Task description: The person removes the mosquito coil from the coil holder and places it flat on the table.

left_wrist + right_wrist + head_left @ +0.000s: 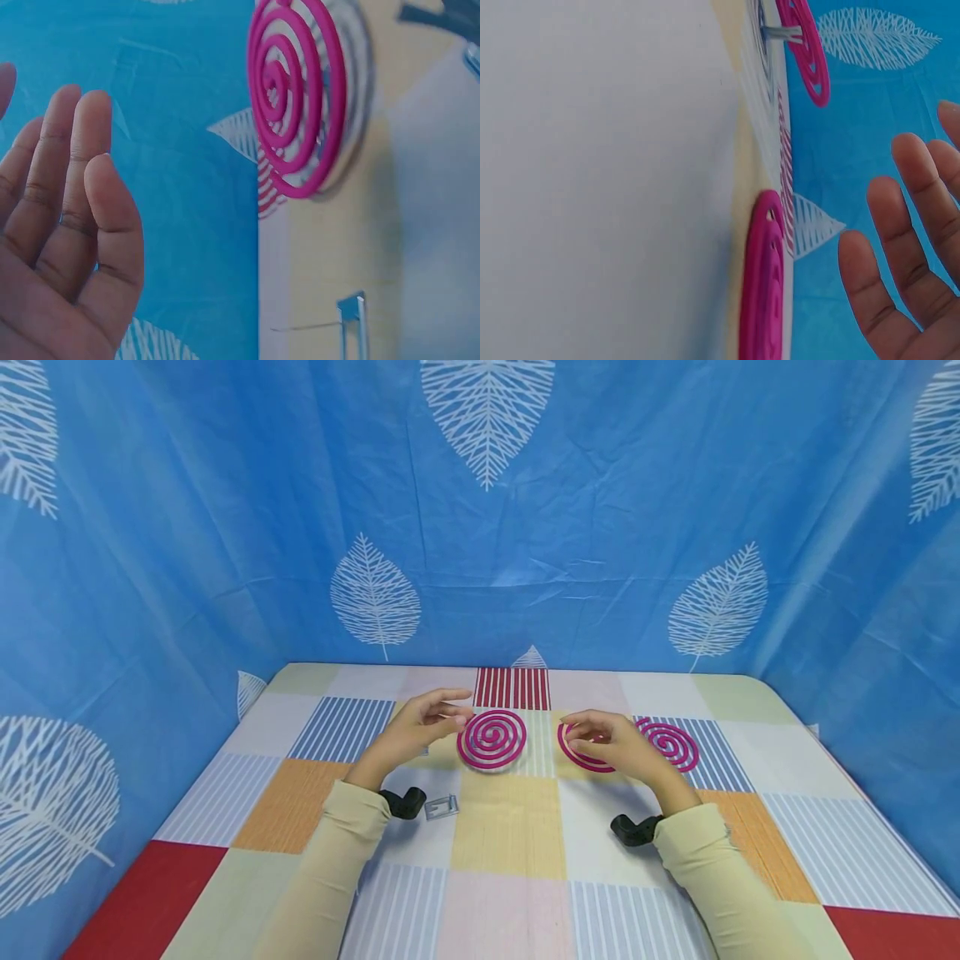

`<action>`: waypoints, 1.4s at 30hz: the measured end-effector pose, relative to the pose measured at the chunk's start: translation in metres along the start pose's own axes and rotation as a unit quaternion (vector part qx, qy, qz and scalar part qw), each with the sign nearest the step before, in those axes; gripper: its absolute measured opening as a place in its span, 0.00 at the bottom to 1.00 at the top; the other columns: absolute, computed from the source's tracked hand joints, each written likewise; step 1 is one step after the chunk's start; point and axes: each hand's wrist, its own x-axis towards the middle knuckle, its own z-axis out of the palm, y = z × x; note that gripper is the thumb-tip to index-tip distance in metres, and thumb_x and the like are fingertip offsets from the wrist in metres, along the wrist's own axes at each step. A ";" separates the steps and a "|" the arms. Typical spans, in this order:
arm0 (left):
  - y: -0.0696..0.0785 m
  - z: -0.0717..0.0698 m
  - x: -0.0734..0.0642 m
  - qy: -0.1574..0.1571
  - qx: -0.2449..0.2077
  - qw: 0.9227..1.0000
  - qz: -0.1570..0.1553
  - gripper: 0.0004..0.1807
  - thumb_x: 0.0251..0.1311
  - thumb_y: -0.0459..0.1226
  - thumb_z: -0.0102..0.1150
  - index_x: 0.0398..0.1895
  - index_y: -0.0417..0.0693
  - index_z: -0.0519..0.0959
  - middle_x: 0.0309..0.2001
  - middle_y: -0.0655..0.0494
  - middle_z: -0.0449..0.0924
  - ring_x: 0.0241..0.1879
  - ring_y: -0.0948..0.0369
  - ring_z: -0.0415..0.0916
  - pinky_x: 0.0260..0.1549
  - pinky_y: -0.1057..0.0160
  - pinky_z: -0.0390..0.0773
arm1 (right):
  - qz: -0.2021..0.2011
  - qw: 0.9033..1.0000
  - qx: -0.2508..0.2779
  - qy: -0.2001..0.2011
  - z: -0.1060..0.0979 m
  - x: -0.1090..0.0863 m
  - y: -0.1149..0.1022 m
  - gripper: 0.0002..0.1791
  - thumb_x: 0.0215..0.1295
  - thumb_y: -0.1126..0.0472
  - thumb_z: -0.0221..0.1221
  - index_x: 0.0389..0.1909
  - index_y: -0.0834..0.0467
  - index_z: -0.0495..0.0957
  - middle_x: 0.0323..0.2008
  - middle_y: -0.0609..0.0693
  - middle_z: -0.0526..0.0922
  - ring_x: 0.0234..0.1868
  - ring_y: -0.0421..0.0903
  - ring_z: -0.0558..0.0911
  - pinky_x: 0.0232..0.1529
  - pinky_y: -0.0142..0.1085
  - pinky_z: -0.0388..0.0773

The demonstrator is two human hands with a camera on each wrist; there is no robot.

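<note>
A magenta mosquito coil [492, 737] sits raised over the table, its shadow beneath it and a small metal stand [784, 33] at it in the right wrist view. Just left of this coil hovers my left hand [423, 727], fingers relaxed and holding nothing. My right hand [615, 743] hangs over a second coil [587, 766], covering part of it; its fingers [889, 217] are loosely bent with nothing between them. A third coil [670, 745] lies to the right, partly behind that hand. By the left wrist lies a flat metal stand [442, 807].
A patchwork-patterned cloth [510, 835] covers the table. Blue curtain [525, 560] with white leaf prints closes off the back and both sides. Another bit of metal [425, 750] peeks out beside the left hand. Each wrist wears a black camera mount [633, 831].
</note>
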 end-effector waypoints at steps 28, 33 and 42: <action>-0.039 -0.003 0.006 0.008 0.059 0.989 -0.135 0.32 0.75 0.31 0.60 0.77 0.28 0.67 0.57 0.33 0.85 0.49 0.46 0.87 0.40 0.61 0.81 | 0.121 0.983 0.138 -0.015 0.042 0.036 0.005 0.25 0.77 0.70 0.61 0.69 0.77 0.70 0.58 0.73 0.82 0.50 0.51 0.86 0.48 0.39 0.87; -0.037 -0.001 0.006 0.009 0.057 0.982 -0.180 0.33 0.76 0.34 0.61 0.79 0.32 0.67 0.58 0.34 0.85 0.50 0.48 0.87 0.36 0.63 0.79 | 0.147 0.978 0.149 -0.012 0.048 0.044 0.006 0.24 0.77 0.71 0.61 0.69 0.75 0.71 0.56 0.68 0.82 0.45 0.46 0.86 0.44 0.36 0.87; -0.031 0.003 0.007 -0.011 0.075 0.973 -0.219 0.33 0.76 0.35 0.60 0.80 0.34 0.66 0.52 0.38 0.88 0.44 0.53 0.90 0.35 0.64 0.79 | 0.167 0.970 0.175 -0.005 0.055 0.050 0.008 0.25 0.74 0.73 0.62 0.68 0.76 0.71 0.49 0.60 0.84 0.39 0.42 0.85 0.38 0.33 0.86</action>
